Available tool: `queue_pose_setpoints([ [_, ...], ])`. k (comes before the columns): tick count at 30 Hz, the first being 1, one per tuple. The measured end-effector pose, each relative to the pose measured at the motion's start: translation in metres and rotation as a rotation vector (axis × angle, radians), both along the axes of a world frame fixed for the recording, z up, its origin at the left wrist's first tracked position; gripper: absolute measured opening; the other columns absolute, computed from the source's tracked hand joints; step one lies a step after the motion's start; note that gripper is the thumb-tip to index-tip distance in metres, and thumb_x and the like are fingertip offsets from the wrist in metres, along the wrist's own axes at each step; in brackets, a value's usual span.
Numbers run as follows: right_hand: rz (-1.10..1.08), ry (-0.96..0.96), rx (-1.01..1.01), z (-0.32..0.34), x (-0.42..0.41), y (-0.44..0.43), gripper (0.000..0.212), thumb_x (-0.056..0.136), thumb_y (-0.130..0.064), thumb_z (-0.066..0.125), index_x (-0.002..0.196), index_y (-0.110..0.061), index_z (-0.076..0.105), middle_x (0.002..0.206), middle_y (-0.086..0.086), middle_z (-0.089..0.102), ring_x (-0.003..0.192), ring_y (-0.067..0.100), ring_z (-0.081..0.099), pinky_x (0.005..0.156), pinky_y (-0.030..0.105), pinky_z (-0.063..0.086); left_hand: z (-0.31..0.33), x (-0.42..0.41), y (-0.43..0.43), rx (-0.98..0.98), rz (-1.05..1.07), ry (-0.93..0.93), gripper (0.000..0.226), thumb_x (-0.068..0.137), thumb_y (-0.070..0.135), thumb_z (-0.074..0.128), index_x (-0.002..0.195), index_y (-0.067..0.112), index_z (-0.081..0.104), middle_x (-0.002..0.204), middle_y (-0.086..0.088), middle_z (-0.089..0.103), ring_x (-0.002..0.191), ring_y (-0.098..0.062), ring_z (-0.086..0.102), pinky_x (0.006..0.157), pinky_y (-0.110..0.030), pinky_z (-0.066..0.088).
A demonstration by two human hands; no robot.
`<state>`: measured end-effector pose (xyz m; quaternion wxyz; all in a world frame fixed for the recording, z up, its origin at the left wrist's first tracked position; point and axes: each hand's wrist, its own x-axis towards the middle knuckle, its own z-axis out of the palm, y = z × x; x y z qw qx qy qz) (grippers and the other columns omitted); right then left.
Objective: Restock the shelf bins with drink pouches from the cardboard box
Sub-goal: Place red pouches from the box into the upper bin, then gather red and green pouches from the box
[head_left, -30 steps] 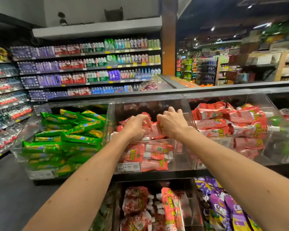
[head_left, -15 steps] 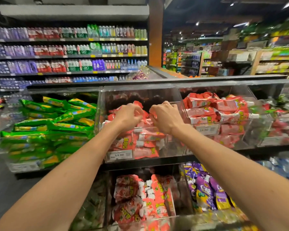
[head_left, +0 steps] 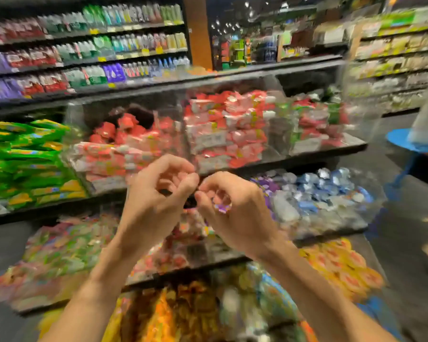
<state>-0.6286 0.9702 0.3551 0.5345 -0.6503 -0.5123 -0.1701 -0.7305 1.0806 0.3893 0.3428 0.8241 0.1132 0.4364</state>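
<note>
The picture is motion-blurred. My left hand (head_left: 156, 196) and my right hand (head_left: 235, 213) hang side by side in front of the shelves, below and short of the clear middle bin (head_left: 79, 169). Their fingers are loosely curled, fingertips nearly meeting, and I see nothing held in either. That bin holds a heap of red drink pouches (head_left: 124, 149). To its right, another clear bin is stacked high with red and white pouches (head_left: 227, 129). No cardboard box shows in view.
Green pouches (head_left: 22, 156) fill the left bin. Blue and silver pouches (head_left: 319, 193) and purple ones (head_left: 267, 186) lie a shelf lower, orange ones (head_left: 341, 265) below those. A blue object (head_left: 410, 141) stands in the right aisle. Bottle shelves (head_left: 97, 53) line the back.
Both hands have come out of the middle red-pouch bin and dropped toward me, holding nothing. The view has tilted down and swung right, so lower shelves show.
</note>
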Motion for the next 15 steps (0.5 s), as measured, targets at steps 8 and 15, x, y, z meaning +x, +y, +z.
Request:
queue_pose_setpoints([
  [8, -0.455, 0.328, -0.138, -0.109, 0.088, -0.282, 0.014, 0.083, -0.034, 0.058, 0.078, -0.023, 0.065, 0.071, -0.013, 0.062, 0.063, 0.001, 0.052, 0.063, 0.019, 0.043, -0.103, 0.147, -0.243, -0.131, -0.445, 0.177, 0.005, 0.081, 0.029, 0.068, 0.081, 0.033, 0.067, 0.080, 0.018, 0.070, 0.067, -0.004, 0.063, 0.063, -0.012, 0.047],
  [15, -0.970, 0.698, -0.279, -0.179, 0.138, -0.493, 0.016, 0.088, -0.029, 0.062, 0.077, -0.017, 0.064, 0.069, -0.002, 0.063, 0.068, 0.024, 0.058, 0.064, 0.040, 0.048, -0.181, 0.280, -0.442, -0.066, -0.902, 0.455, 0.010, 0.082, 0.025, 0.064, 0.088, 0.018, 0.068, 0.079, 0.005, 0.069, 0.067, -0.002, 0.060, 0.064, -0.018, 0.048],
])
